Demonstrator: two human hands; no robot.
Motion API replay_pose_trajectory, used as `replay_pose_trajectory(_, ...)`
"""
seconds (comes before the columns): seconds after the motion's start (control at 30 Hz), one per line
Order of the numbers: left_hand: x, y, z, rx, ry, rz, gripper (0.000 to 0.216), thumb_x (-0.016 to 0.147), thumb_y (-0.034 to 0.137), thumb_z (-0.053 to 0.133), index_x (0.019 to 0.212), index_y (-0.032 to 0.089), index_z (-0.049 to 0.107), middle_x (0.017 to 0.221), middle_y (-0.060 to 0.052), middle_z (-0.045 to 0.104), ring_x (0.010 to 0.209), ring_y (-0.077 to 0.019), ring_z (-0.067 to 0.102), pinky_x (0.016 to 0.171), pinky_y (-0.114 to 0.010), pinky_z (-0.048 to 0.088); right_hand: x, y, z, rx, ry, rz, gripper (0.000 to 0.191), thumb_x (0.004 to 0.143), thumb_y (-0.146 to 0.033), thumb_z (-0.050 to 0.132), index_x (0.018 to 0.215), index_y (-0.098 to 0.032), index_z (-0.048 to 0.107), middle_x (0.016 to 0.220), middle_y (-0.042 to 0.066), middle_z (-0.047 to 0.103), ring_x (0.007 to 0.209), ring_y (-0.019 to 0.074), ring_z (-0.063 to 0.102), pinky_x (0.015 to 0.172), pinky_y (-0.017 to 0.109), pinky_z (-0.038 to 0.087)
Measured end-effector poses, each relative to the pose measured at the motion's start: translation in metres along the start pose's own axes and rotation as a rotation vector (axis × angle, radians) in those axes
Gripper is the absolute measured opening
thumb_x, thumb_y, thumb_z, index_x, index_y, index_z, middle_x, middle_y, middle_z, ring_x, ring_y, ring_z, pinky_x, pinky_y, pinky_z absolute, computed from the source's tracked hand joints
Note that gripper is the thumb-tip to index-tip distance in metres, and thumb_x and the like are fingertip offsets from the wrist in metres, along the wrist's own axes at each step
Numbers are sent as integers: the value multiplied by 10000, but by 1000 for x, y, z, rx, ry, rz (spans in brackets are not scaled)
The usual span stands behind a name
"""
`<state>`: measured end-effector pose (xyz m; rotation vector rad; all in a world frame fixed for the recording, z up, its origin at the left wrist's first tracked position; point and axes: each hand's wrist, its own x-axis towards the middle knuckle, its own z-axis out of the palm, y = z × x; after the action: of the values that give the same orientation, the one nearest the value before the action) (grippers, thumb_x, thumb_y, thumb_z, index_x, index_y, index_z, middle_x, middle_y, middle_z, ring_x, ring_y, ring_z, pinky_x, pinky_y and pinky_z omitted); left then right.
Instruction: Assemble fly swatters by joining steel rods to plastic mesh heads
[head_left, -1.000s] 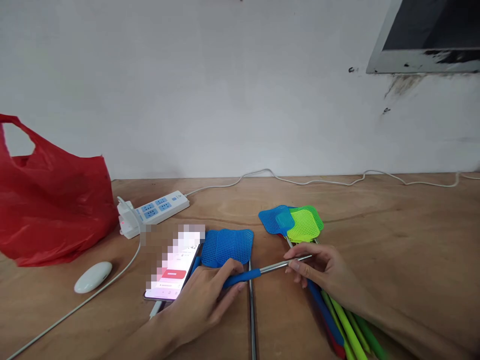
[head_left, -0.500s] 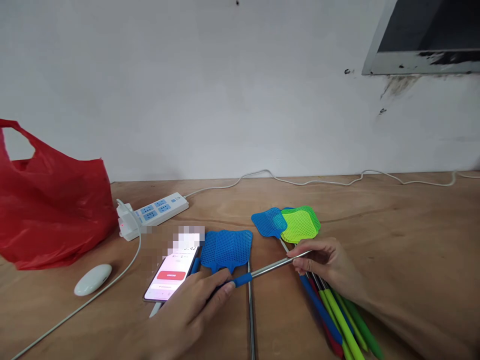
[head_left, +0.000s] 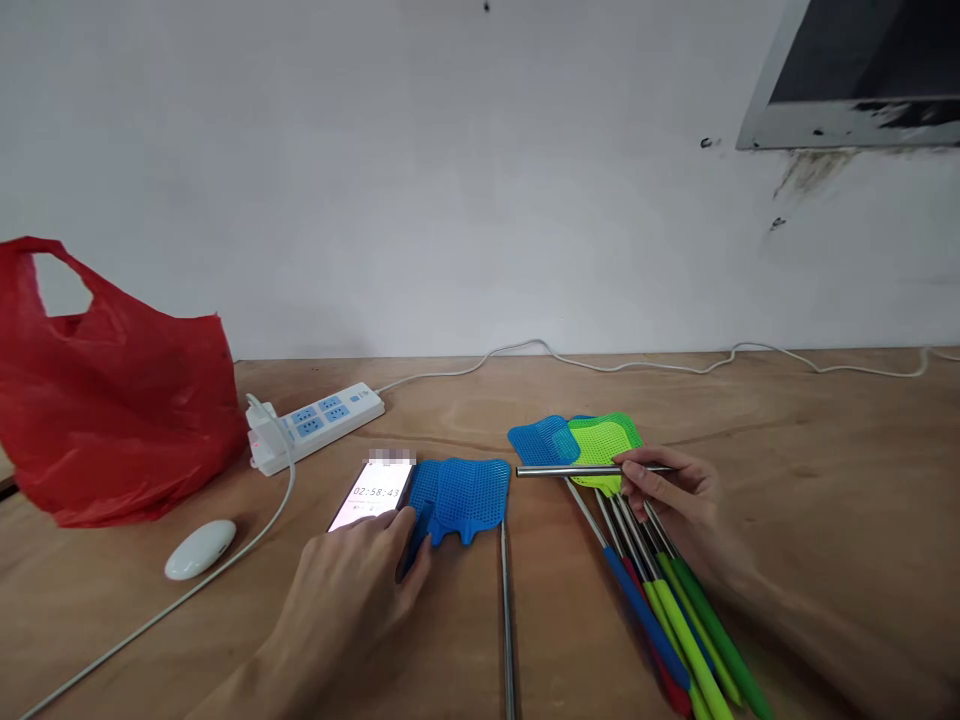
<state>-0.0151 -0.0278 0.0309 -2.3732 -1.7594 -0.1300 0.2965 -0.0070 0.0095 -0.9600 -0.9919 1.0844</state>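
Observation:
My left hand (head_left: 356, 575) is closed around a blue handle grip (head_left: 421, 522), just right of the phone and partly over its lower end. Two overlapping blue fly swatter heads (head_left: 472, 495) lie beside that grip on the table. In my right hand (head_left: 675, 495), a bare metal rod (head_left: 559, 470) is pinched between thumb and fingers, level and pointing left. Its left end shows no grip. Below the right hand lies a bundle of fly swatters with blue, red and green handles (head_left: 675, 620); their blue and lime green mesh heads (head_left: 604, 445) lie behind the rod.
A metal rod (head_left: 507, 620) lies between my hands. At left are a red plastic bag (head_left: 127, 410), a white oval case (head_left: 200, 550), a white power strip (head_left: 322, 425) with a charger and cable, and the lit phone (head_left: 373, 492). A wall rises behind the table (head_left: 825, 460).
The metal rod has come out of the blue grip. My left hand has moved left with the grip toward the phone, while my right hand has moved slightly right and up with the rod.

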Motion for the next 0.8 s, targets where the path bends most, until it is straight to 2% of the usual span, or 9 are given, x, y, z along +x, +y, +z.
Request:
replay_pose_trajectory(0.1, 5, 3, 0, 69, -87, -23, 338, 925, 345, 471, 647, 204, 599, 629, -80, 675, 545, -264, 649, 485, -259, 323, -2, 2, 1, -7, -4, 28, 294, 585, -412, 912, 726, -192, 777, 558, 19, 657, 465, 115, 533, 393, 223, 415)
replay_pose_trajectory(0.2, 7, 4, 0, 158, -178, -23, 351, 944, 325, 453, 696, 188, 660, 705, -120, 711, 624, -316, 694, 518, -298, 396, -2, 6, 0, -10, -26, 57, 291, 607, -403, 904, 750, -184, 776, 578, 19, 665, 473, 116, 549, 401, 217, 433)
replay_pose_trajectory(0.3, 6, 4, 2, 173, -196, -16, 331, 955, 330, 439, 764, 191, 672, 752, -123, 737, 672, -332, 716, 518, -301, 400, -3, 9, -2, -5, -60, 65, 263, 645, -382, 892, 774, -187, 770, 587, 7, 662, 473, 108, 552, 407, 203, 443)
replay_pose_trajectory(0.4, 5, 3, 4, 89, -123, 6, 260, 965, 330, 435, 840, 205, 626, 757, -88, 736, 654, -307, 711, 499, -286, 378, -5, 11, -3, -11, -88, 58, 239, 683, -377, 873, 785, -194, 759, 597, -3, 660, 475, 105, 555, 413, 198, 455)
replay_pose_trajectory(0.47, 5, 3, 4, -35, -3, 64, 203, 979, 326, 421, 947, 208, 583, 789, -69, 727, 652, -279, 700, 509, -293, 400, -6, 11, -4, -39, -112, 56, 228, 721, -389, 845, 802, -193, 759, 608, 0, 666, 485, 107, 566, 424, 197, 466)
replay_pose_trajectory(0.57, 3, 8, 2, -272, 176, 236, 209, 1016, 321, 372, 1149, 212, 492, 921, -67, 709, 760, -251, 693, 627, -328, 486, -8, 8, -2, -93, -190, 53, 219, 777, -401, 798, 818, -189, 762, 633, 11, 681, 518, 113, 592, 449, 197, 488)
replay_pose_trajectory(0.63, 2, 14, 0, -372, 205, 335, 243, 1030, 330, 370, 1235, 223, 442, 1032, -80, 693, 896, -258, 680, 746, -362, 514, -11, 5, 1, -137, -267, 48, 221, 803, -404, 773, 853, -188, 767, 666, 22, 699, 542, 118, 603, 461, 199, 501)
replay_pose_trajectory(0.7, 2, 22, -1, -409, 158, 386, 268, 1035, 347, 388, 1269, 225, 431, 1102, -91, 681, 994, -276, 654, 821, -391, 508, -15, 4, 4, -191, -347, 38, 228, 826, -402, 751, 909, -190, 771, 709, 34, 722, 544, 114, 601, 465, 201, 509)
replay_pose_trajectory(0.8, 3, 35, 1, -439, -6, 412, 238, 1052, 365, 385, 1225, 223, 463, 1013, -58, 706, 913, -274, 653, 781, -384, 494, -21, 6, 8, -271, -424, 27, 215, 839, -380, 741, 966, -208, 765, 810, 40, 749, 553, 106, 617, 460, 192, 511)
